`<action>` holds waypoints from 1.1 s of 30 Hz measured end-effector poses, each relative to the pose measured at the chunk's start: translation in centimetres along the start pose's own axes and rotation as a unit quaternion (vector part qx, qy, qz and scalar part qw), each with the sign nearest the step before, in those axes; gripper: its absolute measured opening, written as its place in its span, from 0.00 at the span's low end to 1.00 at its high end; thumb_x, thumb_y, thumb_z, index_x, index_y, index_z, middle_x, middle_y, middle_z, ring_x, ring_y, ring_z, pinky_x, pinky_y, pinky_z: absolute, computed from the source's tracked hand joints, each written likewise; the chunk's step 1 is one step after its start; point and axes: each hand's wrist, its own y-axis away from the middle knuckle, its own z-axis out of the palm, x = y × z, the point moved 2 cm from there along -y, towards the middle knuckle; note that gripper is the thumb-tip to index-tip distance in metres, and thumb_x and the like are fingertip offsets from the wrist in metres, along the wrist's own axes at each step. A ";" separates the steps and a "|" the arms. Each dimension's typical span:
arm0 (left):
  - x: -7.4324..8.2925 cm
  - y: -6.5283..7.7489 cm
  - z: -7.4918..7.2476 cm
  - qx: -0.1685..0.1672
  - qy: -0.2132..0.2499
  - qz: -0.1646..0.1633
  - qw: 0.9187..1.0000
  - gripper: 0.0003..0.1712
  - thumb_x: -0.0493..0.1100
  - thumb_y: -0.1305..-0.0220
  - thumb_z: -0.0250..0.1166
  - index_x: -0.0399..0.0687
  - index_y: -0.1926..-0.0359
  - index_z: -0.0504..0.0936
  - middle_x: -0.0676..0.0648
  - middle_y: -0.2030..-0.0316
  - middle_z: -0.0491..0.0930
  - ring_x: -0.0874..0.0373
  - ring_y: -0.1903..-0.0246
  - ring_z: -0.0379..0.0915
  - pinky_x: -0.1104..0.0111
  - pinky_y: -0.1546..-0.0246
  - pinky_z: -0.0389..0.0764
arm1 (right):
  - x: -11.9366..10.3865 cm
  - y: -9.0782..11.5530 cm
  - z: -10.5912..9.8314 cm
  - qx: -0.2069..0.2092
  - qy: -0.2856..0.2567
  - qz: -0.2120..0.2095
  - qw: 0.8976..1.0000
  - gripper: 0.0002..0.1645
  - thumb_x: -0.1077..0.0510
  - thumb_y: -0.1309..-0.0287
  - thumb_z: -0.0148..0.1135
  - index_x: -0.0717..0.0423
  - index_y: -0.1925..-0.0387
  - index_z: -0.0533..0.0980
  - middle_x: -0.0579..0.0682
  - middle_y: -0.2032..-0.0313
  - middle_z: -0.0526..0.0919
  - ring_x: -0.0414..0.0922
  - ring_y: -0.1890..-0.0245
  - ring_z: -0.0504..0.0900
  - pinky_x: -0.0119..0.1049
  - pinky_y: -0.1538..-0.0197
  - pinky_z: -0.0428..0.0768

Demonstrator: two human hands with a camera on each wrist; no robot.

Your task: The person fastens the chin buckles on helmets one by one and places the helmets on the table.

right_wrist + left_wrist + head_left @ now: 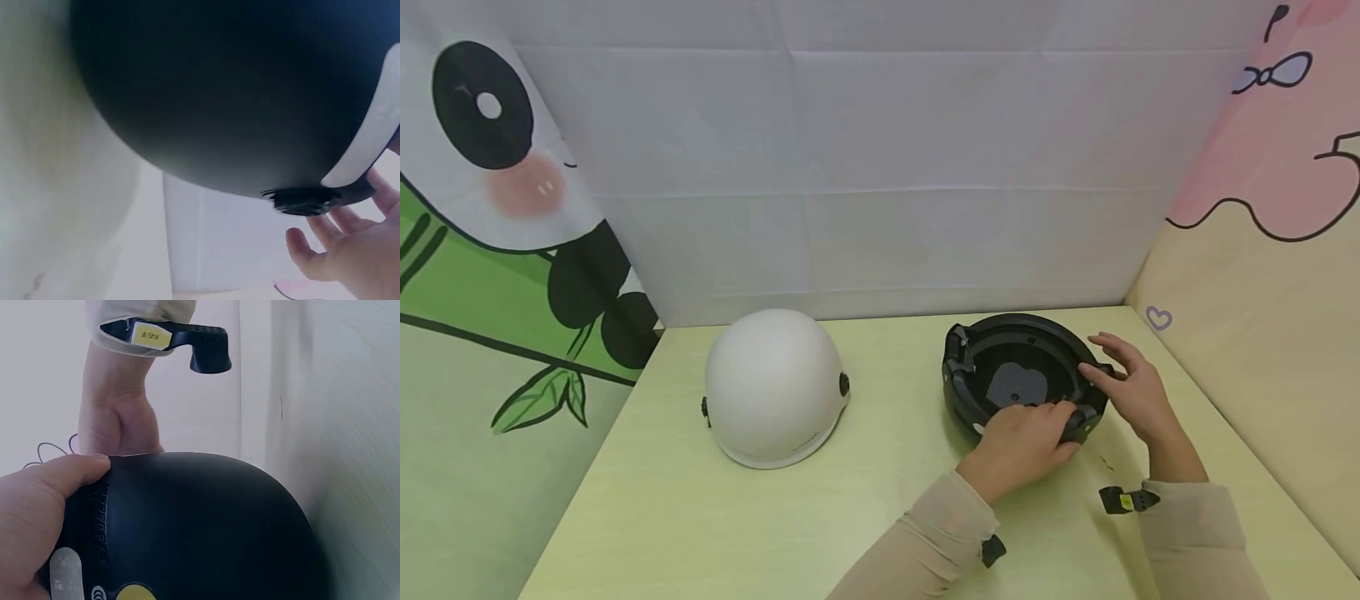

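A black helmet lies upside down on the right of the table, its dark padded inside facing up. My left hand grips its near rim, the fingers over the edge and the thumb on the outer shell. In the left wrist view that thumb lies against the shell. At the helmet's right side my right hand touches the rim with fairly straight, spread fingers. Those fingers show beside a round black side knob in the right wrist view. Some fingertips are hidden.
A white helmet sits dome up on the left of the pale yellow table. Behind the table hangs a white cloth wall. Printed cartoon panels flank both sides, the beige one close to my right arm.
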 end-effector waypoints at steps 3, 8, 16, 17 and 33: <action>-0.1 0.0 0.0 0.004 0.005 -0.002 1.000 0.20 0.60 0.33 0.60 0.56 0.47 0.78 0.60 0.65 0.81 0.66 0.75 0.76 0.74 0.74 0.74 | 0.5 0.3 0.1 -0.005 -0.026 0.018 0.999 0.36 0.53 0.32 0.60 0.62 0.30 0.60 0.65 0.30 0.54 0.64 0.32 0.55 0.58 0.36 0.59; -0.4 0.2 -0.1 0.014 0.009 -0.007 1.000 0.21 0.60 0.32 0.60 0.55 0.47 0.78 0.60 0.65 0.81 0.66 0.74 0.76 0.74 0.74 0.74 | 1.1 0.6 0.4 -0.013 -0.053 0.036 0.998 0.37 0.51 0.31 0.57 0.57 0.27 0.56 0.65 0.29 0.51 0.67 0.32 0.53 0.64 0.38 0.58; -0.9 0.5 -0.1 0.037 0.017 -0.020 0.999 0.20 0.60 0.32 0.60 0.54 0.48 0.78 0.59 0.66 0.82 0.66 0.75 0.76 0.75 0.74 0.74 | 1.6 0.8 1.6 -0.023 -0.104 0.023 0.994 0.36 0.56 0.28 0.53 0.65 0.28 0.51 0.70 0.33 0.54 0.38 0.46 0.72 0.20 0.55 0.73; -1.0 0.6 -0.1 0.047 0.014 -0.018 0.999 0.21 0.60 0.32 0.60 0.53 0.48 0.78 0.59 0.67 0.82 0.66 0.76 0.76 0.75 0.75 0.74 | 1.6 0.7 1.8 -0.019 -0.112 0.022 0.993 0.36 0.57 0.29 0.53 0.66 0.29 0.51 0.70 0.33 0.54 0.33 0.49 0.71 0.20 0.56 0.73; -1.7 1.1 0.6 0.161 0.117 -0.027 0.980 0.25 0.57 0.36 0.65 0.45 0.46 0.79 0.53 0.69 0.84 0.65 0.75 0.79 0.77 0.70 0.76 | -0.8 -0.4 2.7 0.077 -0.180 0.003 0.981 0.25 0.66 0.34 0.57 0.48 0.38 0.68 0.59 0.41 0.66 0.40 0.51 0.70 0.22 0.58 0.75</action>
